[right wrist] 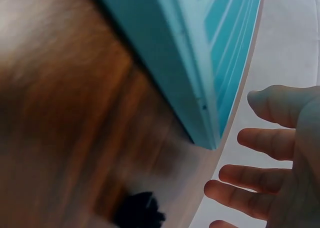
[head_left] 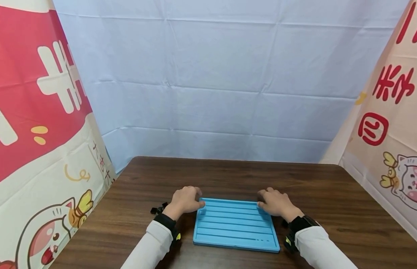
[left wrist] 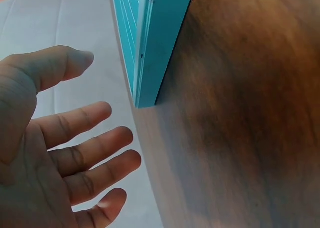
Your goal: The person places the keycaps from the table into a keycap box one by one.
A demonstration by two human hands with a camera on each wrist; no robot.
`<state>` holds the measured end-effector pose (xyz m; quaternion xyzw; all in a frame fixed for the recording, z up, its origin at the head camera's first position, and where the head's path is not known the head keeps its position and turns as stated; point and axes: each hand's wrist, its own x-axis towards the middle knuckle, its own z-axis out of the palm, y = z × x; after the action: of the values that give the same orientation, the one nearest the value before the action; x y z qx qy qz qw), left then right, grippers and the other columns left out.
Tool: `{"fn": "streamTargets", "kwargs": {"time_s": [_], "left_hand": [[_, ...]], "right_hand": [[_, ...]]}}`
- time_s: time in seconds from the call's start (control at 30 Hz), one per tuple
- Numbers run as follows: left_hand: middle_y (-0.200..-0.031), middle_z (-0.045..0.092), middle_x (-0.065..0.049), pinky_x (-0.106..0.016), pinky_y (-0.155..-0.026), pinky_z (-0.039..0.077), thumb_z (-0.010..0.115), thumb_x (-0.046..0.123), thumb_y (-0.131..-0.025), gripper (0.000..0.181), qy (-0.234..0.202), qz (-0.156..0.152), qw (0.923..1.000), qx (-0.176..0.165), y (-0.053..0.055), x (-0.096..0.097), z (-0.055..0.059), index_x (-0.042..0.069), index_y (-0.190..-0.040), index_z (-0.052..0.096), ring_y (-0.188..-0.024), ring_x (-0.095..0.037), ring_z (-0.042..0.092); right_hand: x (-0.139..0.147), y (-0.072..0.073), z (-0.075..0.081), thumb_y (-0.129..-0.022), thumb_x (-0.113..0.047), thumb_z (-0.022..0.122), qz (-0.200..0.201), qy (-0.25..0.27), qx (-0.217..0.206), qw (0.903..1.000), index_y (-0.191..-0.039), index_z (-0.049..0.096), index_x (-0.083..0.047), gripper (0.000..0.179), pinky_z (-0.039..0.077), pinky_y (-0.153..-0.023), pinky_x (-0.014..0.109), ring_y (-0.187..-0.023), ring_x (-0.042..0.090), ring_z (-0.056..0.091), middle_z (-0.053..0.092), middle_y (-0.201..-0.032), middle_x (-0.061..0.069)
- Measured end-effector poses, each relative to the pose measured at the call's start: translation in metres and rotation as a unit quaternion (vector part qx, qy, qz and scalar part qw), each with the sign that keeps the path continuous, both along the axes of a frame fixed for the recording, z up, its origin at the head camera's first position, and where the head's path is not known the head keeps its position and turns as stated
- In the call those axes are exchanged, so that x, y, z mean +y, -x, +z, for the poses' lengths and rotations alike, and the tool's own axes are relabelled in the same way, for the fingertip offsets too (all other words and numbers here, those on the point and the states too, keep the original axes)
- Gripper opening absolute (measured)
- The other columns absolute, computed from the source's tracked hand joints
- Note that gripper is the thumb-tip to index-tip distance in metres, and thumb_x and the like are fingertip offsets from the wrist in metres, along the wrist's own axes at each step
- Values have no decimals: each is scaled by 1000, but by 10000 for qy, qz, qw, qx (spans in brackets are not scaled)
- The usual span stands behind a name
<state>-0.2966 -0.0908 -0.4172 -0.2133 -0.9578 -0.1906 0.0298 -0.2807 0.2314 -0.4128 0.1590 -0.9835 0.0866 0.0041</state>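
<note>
A flat light-blue rectangular board [head_left: 236, 226], with raised rims and several parallel grooves across its face, lies on the brown table. My left hand [head_left: 186, 200] is by its far left corner, the thumb overlapping that corner in the head view. At the far right corner is my right hand [head_left: 275, 203], its thumb likewise over the edge there. Both wrist views show a gap between the fingers and the board's side wall [left wrist: 162, 43]. The fingers [left wrist: 97, 150] of the left hand are spread and relaxed, and those of the right hand [right wrist: 280, 158] are straight and apart.
The dark wood-grain table [head_left: 329, 209] extends around the board on every side. Behind it hangs a pale blue cloth [head_left: 212, 93]. Printed cloths flank it: a red and white one [head_left: 33, 97] at left, a cream one [head_left: 393, 149] at right. Black straps and devices sit on both wrists.
</note>
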Motion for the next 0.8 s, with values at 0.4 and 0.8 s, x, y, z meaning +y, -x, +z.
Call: {"fn": "streamTargets", "kwargs": {"time_s": [0.4,0.8], "left_hand": [[-85,64,-3,-28,-45,37,67,33,-83,38,-157,-210,9993,-274,-12,-5,1,5,-109,66,-52,-11,47],[-104,64,-6,-36,-63,49,69,35,-82,43,-49,-255,9979,-600,-23,-5,5,7,-114,65,-74,-14,58]], "right_hand": [[16,-8,-8,-89,-22,63,87,94,33,9999,-122,56,1,41,40,-76,63,-103,43,52,52,-116,25],[30,-12,-5,-89,-19,62,32,168,26,9999,-120,57,2,38,39,-74,63,-101,43,52,53,-113,24]]}}
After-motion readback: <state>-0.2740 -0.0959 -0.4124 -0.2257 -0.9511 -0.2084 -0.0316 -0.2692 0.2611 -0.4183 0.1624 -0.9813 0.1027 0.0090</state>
